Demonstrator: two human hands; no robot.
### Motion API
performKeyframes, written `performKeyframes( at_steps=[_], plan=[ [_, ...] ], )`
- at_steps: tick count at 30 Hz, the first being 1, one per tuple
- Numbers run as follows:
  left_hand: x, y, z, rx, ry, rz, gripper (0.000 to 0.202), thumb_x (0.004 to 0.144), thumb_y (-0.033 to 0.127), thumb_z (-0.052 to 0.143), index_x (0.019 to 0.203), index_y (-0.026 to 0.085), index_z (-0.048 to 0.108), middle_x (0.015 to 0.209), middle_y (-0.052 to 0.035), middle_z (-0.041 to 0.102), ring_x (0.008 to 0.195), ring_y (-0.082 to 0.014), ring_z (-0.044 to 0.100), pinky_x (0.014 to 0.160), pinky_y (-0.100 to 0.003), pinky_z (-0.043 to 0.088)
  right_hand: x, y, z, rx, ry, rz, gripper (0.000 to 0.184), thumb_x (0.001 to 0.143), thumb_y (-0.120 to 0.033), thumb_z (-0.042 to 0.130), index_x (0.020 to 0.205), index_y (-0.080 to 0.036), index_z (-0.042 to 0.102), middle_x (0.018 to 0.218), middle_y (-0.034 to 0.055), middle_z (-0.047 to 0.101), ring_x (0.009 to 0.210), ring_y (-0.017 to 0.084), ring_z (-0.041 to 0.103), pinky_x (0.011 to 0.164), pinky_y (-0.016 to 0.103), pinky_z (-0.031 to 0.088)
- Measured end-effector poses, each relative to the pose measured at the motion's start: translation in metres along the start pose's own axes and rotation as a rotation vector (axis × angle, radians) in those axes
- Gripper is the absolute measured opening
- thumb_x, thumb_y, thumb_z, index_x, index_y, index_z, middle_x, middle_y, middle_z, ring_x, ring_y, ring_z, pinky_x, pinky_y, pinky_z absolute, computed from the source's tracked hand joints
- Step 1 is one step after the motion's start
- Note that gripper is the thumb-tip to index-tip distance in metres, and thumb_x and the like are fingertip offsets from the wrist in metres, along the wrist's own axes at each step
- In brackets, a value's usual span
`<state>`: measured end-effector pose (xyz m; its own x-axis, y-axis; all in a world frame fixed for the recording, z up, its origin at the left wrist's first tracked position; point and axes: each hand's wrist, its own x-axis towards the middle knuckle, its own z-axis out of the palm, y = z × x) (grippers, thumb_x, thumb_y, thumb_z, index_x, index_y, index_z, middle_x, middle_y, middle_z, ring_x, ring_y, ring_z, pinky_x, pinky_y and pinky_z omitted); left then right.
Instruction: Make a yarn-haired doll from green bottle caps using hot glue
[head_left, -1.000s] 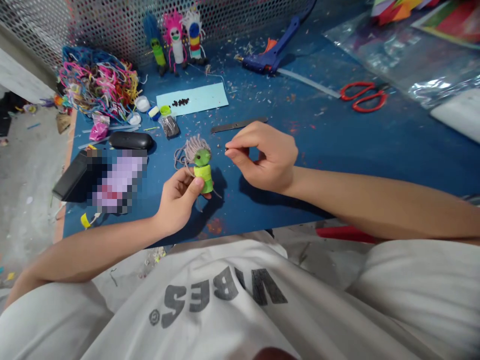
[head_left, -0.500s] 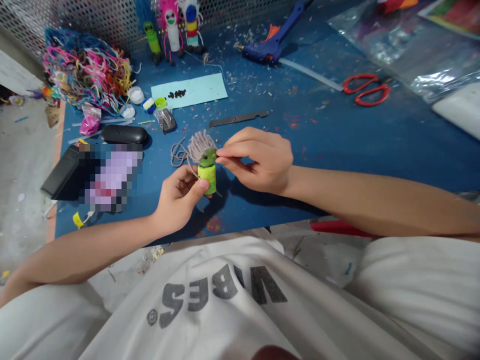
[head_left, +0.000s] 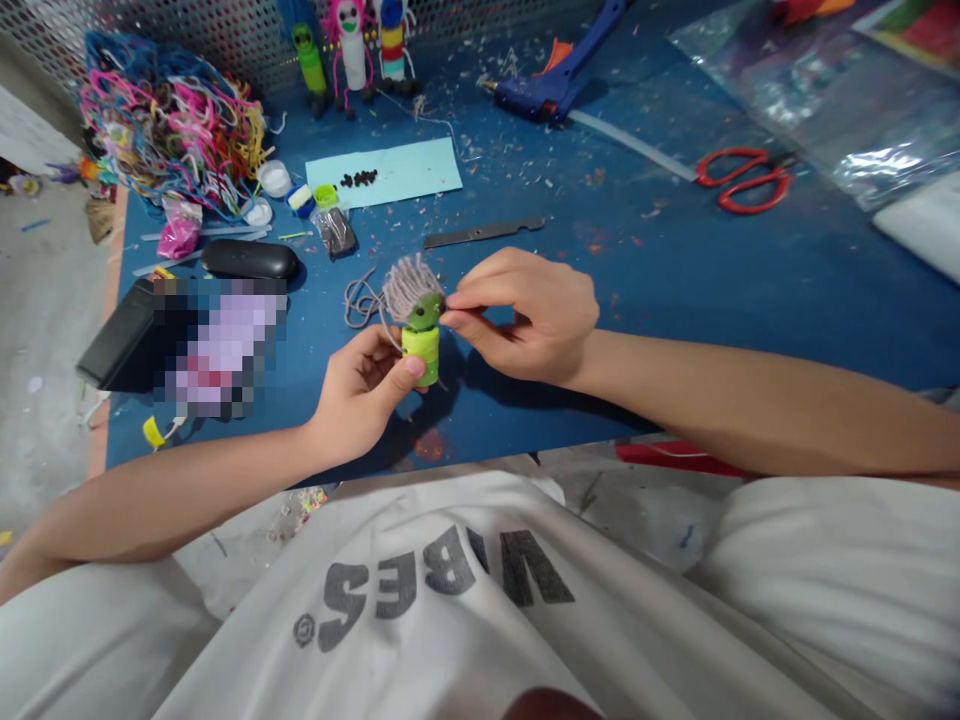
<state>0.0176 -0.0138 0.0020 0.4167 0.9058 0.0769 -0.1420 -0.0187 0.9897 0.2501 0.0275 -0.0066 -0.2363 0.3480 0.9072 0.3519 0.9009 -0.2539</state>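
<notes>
A small doll (head_left: 421,345) with a green head, grey yarn hair and a bright yellow-green body is held upright in my left hand (head_left: 364,395), thumb across its front. Close to the doll's face, my right hand (head_left: 529,318) is closed in a pinch, its fingertips at the right side of the head. Whatever is between those fingertips is too small to make out. One dark eye shows on the face. Loose grey yarn (head_left: 361,300) trails on the table just left of the doll.
Beyond my hands lie a flat metal blade (head_left: 484,233) and a light-blue paper strip (head_left: 420,173) bearing tiny black pieces (head_left: 359,179). A yarn heap (head_left: 180,130), finished dolls (head_left: 351,60), a blue glue gun (head_left: 544,95), red scissors (head_left: 742,180) and a phone (head_left: 229,345) surround them.
The view has shifted slightly, so table things sit a little higher in the picture. My left hand keeps its hold on the doll, and my right fingertips stay at its face.
</notes>
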Motion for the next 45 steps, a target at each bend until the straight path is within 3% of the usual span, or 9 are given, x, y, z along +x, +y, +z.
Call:
performKeyframes(
  at_steps=[8, 14, 21, 31, 37, 39, 41, 45],
  plan=[
    [-0.001, -0.001, 0.001, -0.003, 0.013, -0.008, 0.045, 0.097, 0.06, 0.089, 0.103, 0.019, 0.071, 0.085, -0.0032, 0.078, 0.071, -0.0136, 0.073, 0.068, -0.025, 0.061, -0.011, 0.003, 0.005, -0.114, -0.012, 0.143, 0.02, 0.111, -0.045, 0.068, 0.108, -0.028, 0.078, 0.087, 0.0036, 0.078, 0.077, 0.021, 0.077, 0.068, 0.036, 0.063],
    [-0.001, -0.001, 0.0, 0.002, 0.012, -0.012, 0.045, 0.097, 0.06, 0.089, 0.102, 0.019, 0.07, 0.085, -0.0025, 0.077, 0.071, -0.0136, 0.073, 0.067, -0.025, 0.059, -0.004, 0.0, 0.006, -0.025, 0.05, 0.059, 0.009, 0.108, -0.032, 0.073, 0.109, -0.024, 0.075, 0.094, 0.0005, 0.081, 0.074, 0.014, 0.075, 0.066, 0.028, 0.061],
    [0.0, -0.002, 0.001, -0.01, 0.021, 0.014, 0.041, 0.097, 0.055, 0.091, 0.101, 0.019, 0.072, 0.084, -0.0019, 0.076, 0.071, -0.0121, 0.071, 0.066, -0.023, 0.059, -0.017, 0.0, 0.006, -0.028, -0.039, 0.314, 0.03, 0.112, -0.057, 0.066, 0.118, -0.03, 0.077, 0.102, 0.0083, 0.08, 0.079, 0.024, 0.075, 0.07, 0.043, 0.067],
    [0.001, 0.0, 0.001, -0.001, 0.033, 0.004, 0.042, 0.096, 0.056, 0.092, 0.095, 0.019, 0.073, 0.081, -0.0012, 0.074, 0.069, -0.0118, 0.07, 0.065, -0.023, 0.06, -0.017, -0.004, 0.004, 0.018, -0.118, 0.505, 0.041, 0.107, -0.068, 0.071, 0.128, -0.033, 0.074, 0.113, 0.0122, 0.079, 0.092, 0.029, 0.074, 0.083, 0.052, 0.07],
    [0.002, -0.006, -0.001, -0.031, 0.124, 0.023, 0.047, 0.095, 0.064, 0.09, 0.098, 0.02, 0.075, 0.083, -0.0031, 0.077, 0.071, -0.0139, 0.072, 0.064, -0.025, 0.064, -0.003, 0.012, 0.0, 0.063, 0.013, 0.423, 0.054, 0.115, -0.076, 0.05, 0.128, -0.026, 0.068, 0.115, 0.0104, 0.076, 0.096, 0.022, 0.074, 0.092, 0.042, 0.067],
    [0.002, -0.01, -0.003, -0.035, 0.176, 0.034, 0.049, 0.093, 0.067, 0.09, 0.099, 0.021, 0.075, 0.083, -0.003, 0.077, 0.07, -0.0144, 0.072, 0.061, -0.025, 0.062, 0.0, 0.029, -0.006, 0.027, -0.103, 0.406, 0.057, 0.118, -0.075, 0.043, 0.128, -0.025, 0.07, 0.122, 0.0126, 0.077, 0.11, 0.023, 0.074, 0.104, 0.042, 0.064],
    [0.001, -0.012, -0.005, -0.029, 0.203, 0.056, 0.05, 0.092, 0.068, 0.09, 0.099, 0.022, 0.075, 0.082, -0.0022, 0.076, 0.067, -0.0136, 0.07, 0.06, -0.025, 0.061, 0.0, 0.046, -0.01, 0.002, -0.309, 0.327, 0.062, 0.118, -0.075, 0.042, 0.133, -0.022, 0.072, 0.138, 0.0165, 0.075, 0.131, 0.027, 0.071, 0.119, 0.046, 0.059],
    [0.002, -0.015, -0.01, -0.007, 0.208, 0.085, 0.053, 0.091, 0.071, 0.09, 0.103, 0.022, 0.073, 0.082, -0.0011, 0.076, 0.065, -0.0137, 0.07, 0.063, -0.028, 0.061, -0.01, 0.07, -0.007, -0.055, -0.757, 0.236, 0.086, 0.114, -0.082, 0.048, 0.167, -0.014, 0.056, 0.178, 0.0246, 0.047, 0.168, 0.043, 0.044, 0.137, 0.063, 0.039]
  ],
)
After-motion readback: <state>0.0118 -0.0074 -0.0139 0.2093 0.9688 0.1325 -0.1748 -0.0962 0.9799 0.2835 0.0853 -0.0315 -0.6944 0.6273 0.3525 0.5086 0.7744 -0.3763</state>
